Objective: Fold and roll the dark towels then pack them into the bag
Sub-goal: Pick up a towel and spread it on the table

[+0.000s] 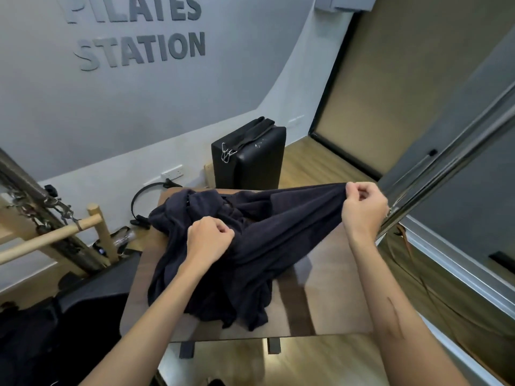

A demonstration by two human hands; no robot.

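A dark navy towel (pixel 278 232) stretches above a small wooden table (pixel 334 288). My right hand (pixel 365 210) pinches one of its corners and holds it up at the table's right side. My left hand (pixel 209 240) grips a bunch of the same dark cloth over the middle of the table. More dark towel fabric (pixel 217 296) lies crumpled in a heap under and behind my left hand, reaching the table's far left corner. I cannot make out a bag among the cloth.
A black padded box (pixel 250 162) with a strap and metal clips stands on the floor beyond the table. A black ring (pixel 139 201) leans by the wall. Wooden and metal exercise gear (pixel 55 232) stands at the left. A metal rail (pixel 446 176) runs at the right.
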